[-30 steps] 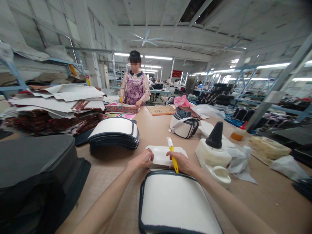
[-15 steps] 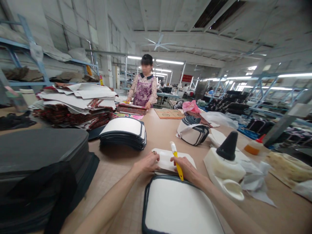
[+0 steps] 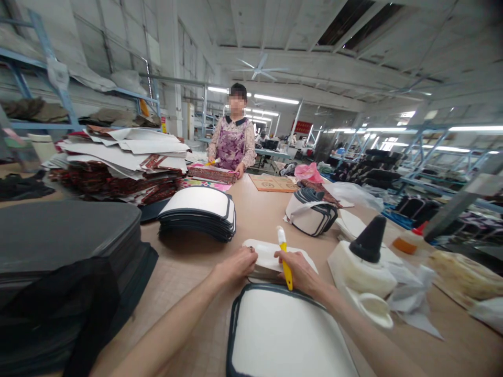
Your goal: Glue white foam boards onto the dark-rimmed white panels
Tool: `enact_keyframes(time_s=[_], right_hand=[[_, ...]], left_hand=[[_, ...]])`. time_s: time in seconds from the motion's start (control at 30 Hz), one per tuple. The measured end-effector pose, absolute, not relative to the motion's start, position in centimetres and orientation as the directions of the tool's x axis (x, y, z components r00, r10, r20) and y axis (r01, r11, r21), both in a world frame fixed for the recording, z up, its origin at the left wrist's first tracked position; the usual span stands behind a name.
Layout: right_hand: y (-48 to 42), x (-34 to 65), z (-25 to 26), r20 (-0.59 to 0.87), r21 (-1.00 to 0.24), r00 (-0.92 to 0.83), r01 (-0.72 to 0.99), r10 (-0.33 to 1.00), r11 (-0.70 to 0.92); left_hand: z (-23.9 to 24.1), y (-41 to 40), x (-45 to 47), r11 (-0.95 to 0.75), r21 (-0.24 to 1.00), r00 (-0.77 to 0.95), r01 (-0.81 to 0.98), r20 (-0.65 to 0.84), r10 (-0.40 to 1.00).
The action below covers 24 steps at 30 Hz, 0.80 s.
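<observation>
My right hand [image 3: 298,266] is closed round a yellow-handled brush [image 3: 286,264], its pale bristles pointing up and away from me. A white panel with rounded corners [image 3: 265,250] lies under both hands. My left hand [image 3: 239,263], wearing a ring, has its fingers curled together on the left part of that panel, pinching its near edge. The right fingers touch the panel too, though their tips are partly hidden. Closer to me lies a white panel with a dark border [image 3: 291,330], on top of similar pieces.
Dark padded pieces [image 3: 66,230] are piled at the left, with a stack of white-topped panels [image 3: 196,207] beyond. A bundled roll of panels [image 3: 310,212] and a white container with a black cone [image 3: 363,256] stand right. A co-worker [image 3: 231,141] stands across the table.
My hands and the brush keep almost the same pose on the white panel. Across the table, the co-worker's hand with a yellow-handled tool has shifted slightly. The view has tilted a little.
</observation>
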State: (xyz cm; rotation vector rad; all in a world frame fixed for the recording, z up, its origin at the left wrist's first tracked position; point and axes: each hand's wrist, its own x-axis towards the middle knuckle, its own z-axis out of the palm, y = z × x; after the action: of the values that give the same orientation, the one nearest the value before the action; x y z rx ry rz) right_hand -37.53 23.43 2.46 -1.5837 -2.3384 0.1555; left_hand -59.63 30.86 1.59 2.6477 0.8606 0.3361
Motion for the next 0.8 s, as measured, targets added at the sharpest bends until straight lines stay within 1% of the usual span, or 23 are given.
enact_keyframes(time_s=[0.1,0.23,0.33,0.47,0.53,0.63,0.73,0.8], right_hand=[[23.0,-35.9,2.3,0.255,-0.261,-0.28,0.902,0.926,0.344],[22.3,-32.5,2.4,0.401,-0.311,-0.056,0.93,0.914,0.194],[22.0,-30.5,2.3,0.468,-0.404,0.091,0.907,0.879,0.121],[22.6,-29.8,1.7,0.489,-0.541,0.181,0.831,0.853,0.133],[22.9,-30.0,2.1,0.51,-0.596,0.235,0.79,0.828,0.143],[22.6,-30.5,4.5,0.555,-0.659,0.326,0.734,0.765,0.165],[20.5,-30.8,8.4,0.576,-0.701,0.373,0.684,0.727,0.204],[18.2,-31.1,10.9,0.557,-0.75,0.414,0.623,0.72,0.222]], left_hand=[[1.2,31.2,-59.6,-0.708,0.428,0.719,0.561,0.171,0.673],[0.7,32.4,-59.5,-0.658,0.512,0.642,0.552,0.242,0.727],[0.2,32.6,-59.9,-0.65,0.57,0.622,0.503,0.284,0.73],[-0.1,32.2,-60.6,-0.66,0.621,0.629,0.422,0.324,0.706],[0.4,32.2,-60.7,-0.658,0.642,0.604,0.394,0.359,0.712],[2.9,32.7,-60.7,-0.631,0.686,0.487,0.362,0.438,0.755],[7.3,32.4,-60.9,-0.592,0.738,0.333,0.324,0.497,0.801],[10.3,31.1,-61.3,-0.583,0.766,0.298,0.27,0.509,0.807]])
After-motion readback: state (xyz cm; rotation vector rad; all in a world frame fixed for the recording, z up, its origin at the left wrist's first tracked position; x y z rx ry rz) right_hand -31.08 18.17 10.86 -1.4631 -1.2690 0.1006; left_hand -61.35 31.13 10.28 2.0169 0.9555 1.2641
